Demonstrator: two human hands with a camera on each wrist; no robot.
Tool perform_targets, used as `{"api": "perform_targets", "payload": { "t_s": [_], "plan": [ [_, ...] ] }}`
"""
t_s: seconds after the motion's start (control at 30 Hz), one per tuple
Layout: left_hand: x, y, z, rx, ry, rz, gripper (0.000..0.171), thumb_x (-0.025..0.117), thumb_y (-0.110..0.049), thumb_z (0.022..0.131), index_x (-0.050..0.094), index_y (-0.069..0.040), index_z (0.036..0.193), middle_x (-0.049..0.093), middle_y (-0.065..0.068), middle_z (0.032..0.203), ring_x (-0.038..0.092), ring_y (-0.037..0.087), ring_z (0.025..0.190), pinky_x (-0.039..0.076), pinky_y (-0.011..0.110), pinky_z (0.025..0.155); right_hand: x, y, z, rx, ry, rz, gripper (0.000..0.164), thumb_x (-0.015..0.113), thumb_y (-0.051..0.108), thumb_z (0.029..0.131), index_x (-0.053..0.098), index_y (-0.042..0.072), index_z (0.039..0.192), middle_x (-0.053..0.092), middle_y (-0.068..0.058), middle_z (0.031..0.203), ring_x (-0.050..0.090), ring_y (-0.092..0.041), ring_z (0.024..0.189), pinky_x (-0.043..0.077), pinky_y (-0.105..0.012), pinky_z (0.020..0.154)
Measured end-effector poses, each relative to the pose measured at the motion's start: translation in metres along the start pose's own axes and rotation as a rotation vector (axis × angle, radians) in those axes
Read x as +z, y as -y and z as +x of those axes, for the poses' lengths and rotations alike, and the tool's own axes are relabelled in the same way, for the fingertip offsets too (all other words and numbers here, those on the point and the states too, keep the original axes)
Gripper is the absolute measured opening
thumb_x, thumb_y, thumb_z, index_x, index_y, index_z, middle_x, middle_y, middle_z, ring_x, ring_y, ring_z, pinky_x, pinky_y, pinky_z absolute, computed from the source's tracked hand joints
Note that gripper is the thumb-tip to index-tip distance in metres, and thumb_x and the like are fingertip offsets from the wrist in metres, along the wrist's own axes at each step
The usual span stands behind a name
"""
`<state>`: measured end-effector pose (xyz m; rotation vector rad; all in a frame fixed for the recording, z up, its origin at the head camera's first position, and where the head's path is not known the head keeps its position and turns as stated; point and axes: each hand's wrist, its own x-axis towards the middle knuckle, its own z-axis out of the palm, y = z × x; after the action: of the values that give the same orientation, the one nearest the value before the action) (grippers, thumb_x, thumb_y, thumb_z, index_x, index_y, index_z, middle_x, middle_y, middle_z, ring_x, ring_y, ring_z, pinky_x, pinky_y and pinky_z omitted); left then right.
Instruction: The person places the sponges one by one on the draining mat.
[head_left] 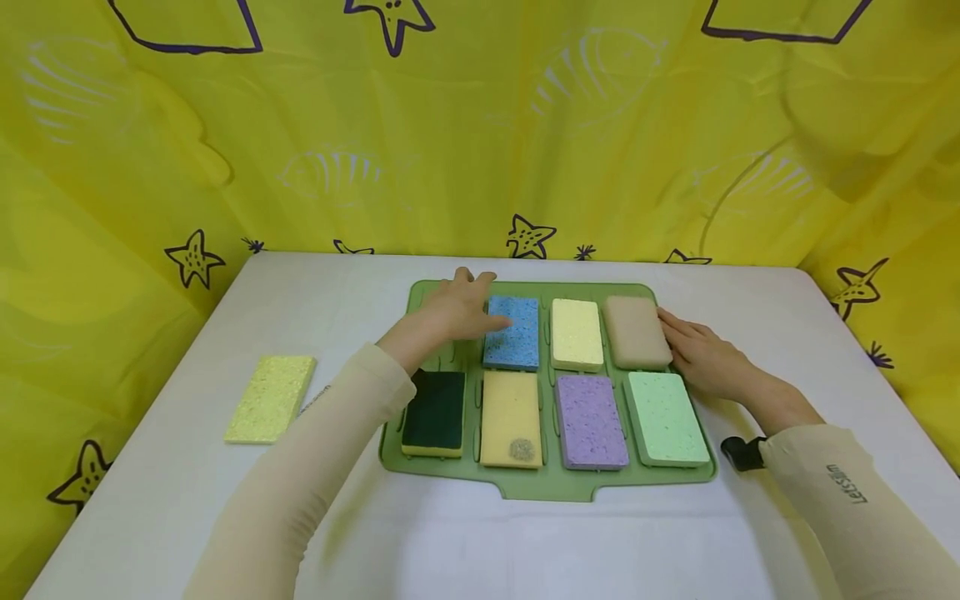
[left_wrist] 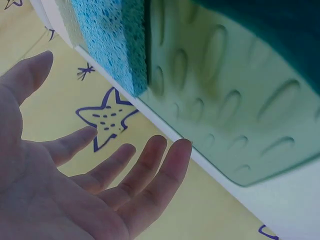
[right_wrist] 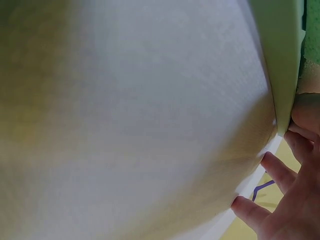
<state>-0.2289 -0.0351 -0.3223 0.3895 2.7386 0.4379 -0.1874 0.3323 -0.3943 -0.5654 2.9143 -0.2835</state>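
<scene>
A green tray (head_left: 546, 490) lies on the table with sponges set in two rows. My left hand (head_left: 456, 310), fingers spread and holding nothing, is over its back left part, beside the blue sponge (head_left: 513, 333). In the left wrist view the bare ridged tray floor (left_wrist: 220, 100) shows beyond the fingers (left_wrist: 160, 180). My right hand (head_left: 705, 358) rests at the tray's right edge with extended fingers, next to the beige sponge (head_left: 637, 332). The right wrist view shows its fingers (right_wrist: 280, 172) by the tray rim (right_wrist: 275, 45).
A loose yellow-green sponge (head_left: 272, 400) lies left of the tray, beyond my left sleeve. In the tray also sit a pale yellow sponge (head_left: 576, 333), a dark green one (head_left: 433, 412), a tan one (head_left: 506, 412), a purple one (head_left: 591, 421) and a mint one (head_left: 667, 417). A yellow curtain (head_left: 450, 125) hangs behind.
</scene>
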Motion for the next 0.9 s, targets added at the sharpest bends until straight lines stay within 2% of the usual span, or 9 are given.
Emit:
{"api": "perform_targets", "payload": {
  "t_s": [0.23, 0.37, 0.57, 0.9],
  "plan": [
    [-0.004, 0.018, -0.012, 0.017, -0.034, -0.021, 0.08, 0.062, -0.05, 0.094, 0.023, -0.022, 0.158, 0.029, 0.019, 0.156, 0.044, 0.04, 0.134, 0.045, 0.057, 0.104, 0.001, 0.0, 0.001, -0.015, -0.017, -0.001, 0.052, 0.043, 0.011, 0.104, 0.031, -0.007, 0.151, 0.027, -0.025, 0.159, 0.036, -0.057, 0.131, 0.04, -0.073, 0.094],
    [-0.005, 0.03, -0.02, 0.007, -0.043, -0.047, 0.079, 0.062, -0.05, 0.094, 0.023, -0.024, 0.158, 0.028, 0.017, 0.157, 0.039, 0.039, 0.139, 0.04, 0.062, 0.107, 0.001, 0.0, 0.001, -0.014, -0.011, -0.003, 0.051, 0.042, 0.012, 0.105, 0.03, -0.007, 0.151, 0.026, -0.025, 0.159, 0.036, -0.057, 0.131, 0.041, -0.074, 0.093],
    [-0.009, 0.049, -0.031, -0.002, -0.064, -0.071, 0.078, 0.061, -0.049, 0.095, 0.023, -0.025, 0.158, 0.027, 0.018, 0.158, 0.035, 0.042, 0.141, 0.038, 0.066, 0.106, 0.0, 0.001, 0.0, -0.012, -0.002, -0.002, 0.052, 0.041, 0.013, 0.105, 0.029, -0.007, 0.152, 0.025, -0.025, 0.16, 0.035, -0.057, 0.131, 0.04, -0.074, 0.093],
    [-0.016, 0.067, -0.054, 0.007, -0.109, -0.121, 0.076, 0.062, -0.044, 0.095, 0.024, -0.024, 0.158, 0.026, 0.02, 0.159, 0.033, 0.042, 0.142, 0.035, 0.071, 0.105, -0.001, 0.002, 0.0, -0.011, 0.008, -0.005, 0.052, 0.041, 0.013, 0.105, 0.029, -0.007, 0.152, 0.025, -0.025, 0.16, 0.035, -0.057, 0.131, 0.04, -0.075, 0.092]
  ]
}}
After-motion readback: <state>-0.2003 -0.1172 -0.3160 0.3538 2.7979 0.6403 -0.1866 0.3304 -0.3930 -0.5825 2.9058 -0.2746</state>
